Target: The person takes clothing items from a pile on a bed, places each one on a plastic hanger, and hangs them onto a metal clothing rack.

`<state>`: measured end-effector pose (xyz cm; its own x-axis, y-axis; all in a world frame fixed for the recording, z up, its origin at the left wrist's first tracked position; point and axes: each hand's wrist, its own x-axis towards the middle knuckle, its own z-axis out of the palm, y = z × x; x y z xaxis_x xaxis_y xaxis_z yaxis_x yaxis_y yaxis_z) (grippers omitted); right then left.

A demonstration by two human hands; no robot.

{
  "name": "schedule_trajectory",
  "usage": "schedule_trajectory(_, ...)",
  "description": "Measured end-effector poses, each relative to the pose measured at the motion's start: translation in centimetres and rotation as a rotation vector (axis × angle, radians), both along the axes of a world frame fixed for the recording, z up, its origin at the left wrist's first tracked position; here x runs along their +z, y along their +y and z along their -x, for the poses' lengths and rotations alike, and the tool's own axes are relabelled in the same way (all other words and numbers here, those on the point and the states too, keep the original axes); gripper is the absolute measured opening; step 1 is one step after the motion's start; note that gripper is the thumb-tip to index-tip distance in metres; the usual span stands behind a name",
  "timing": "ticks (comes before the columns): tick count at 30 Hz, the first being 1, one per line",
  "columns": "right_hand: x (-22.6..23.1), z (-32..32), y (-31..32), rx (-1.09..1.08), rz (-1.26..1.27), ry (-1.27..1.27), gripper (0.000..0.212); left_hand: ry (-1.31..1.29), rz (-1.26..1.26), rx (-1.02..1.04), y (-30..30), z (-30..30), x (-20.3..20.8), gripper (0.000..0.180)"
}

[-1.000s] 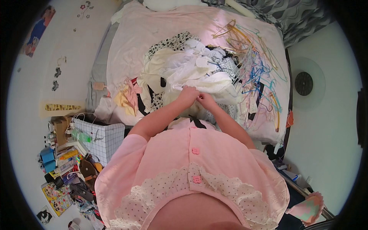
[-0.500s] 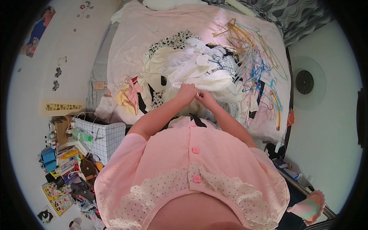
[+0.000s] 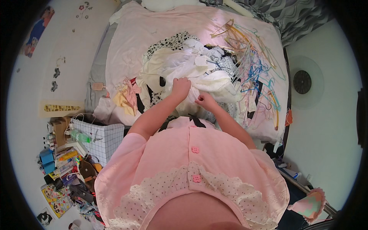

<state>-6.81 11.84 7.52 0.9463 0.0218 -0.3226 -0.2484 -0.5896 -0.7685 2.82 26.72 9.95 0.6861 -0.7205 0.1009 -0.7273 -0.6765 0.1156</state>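
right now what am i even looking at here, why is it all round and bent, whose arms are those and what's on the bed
This is a fisheye camera worn on a person's head, looking down, so straight edges bend. The arms are the wearer's own. The left hand and right hand both grip white cloth in a clothes pile on a pink-sheeted bed. A tangle of coloured hangers lies on the person's right. A grid-patterned box and clutter stand on the floor to the left.

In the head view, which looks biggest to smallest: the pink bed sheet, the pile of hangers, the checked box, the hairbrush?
1. Pink bed sheet, by far the largest.
2. Pile of hangers.
3. Checked box, though it sits nearer the camera, so this is unsure.
4. Hairbrush, the smallest.
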Motion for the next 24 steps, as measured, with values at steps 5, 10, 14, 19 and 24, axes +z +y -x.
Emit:
schedule_trajectory(5, -1.2, -0.5, -0.9, -0.070, 0.010, -0.037, 0.025, 0.028, 0.128, -0.078, -0.4, 0.0, 1.2, 0.007)
schedule_trajectory(10, 2.3, -2.2, 0.7, -0.230, 0.083, -0.284, 0.027, 0.094, 0.179, -0.066, -0.4, 0.4, 2.1, 0.006)
schedule_trajectory(14, 2.3, -3.1, 1.2, -0.097, 0.225, -0.116, 0.030, 0.080, 0.162, -0.043, 0.0, 0.4, 1.1, 0.004)
schedule_trajectory(19, 1.9, -2.8, 0.6, -0.008, 0.204, -0.104, 0.032, 0.158, 0.115, 0.000, 0.2, -0.1, 1.3, 0.006)
schedule_trajectory(24, 2.8, -1.0, -0.1, 0.062, 0.153, 0.011, 0.030, 0.126, 0.130, 0.144, 1.4, -3.1, 1.5, 0.009)
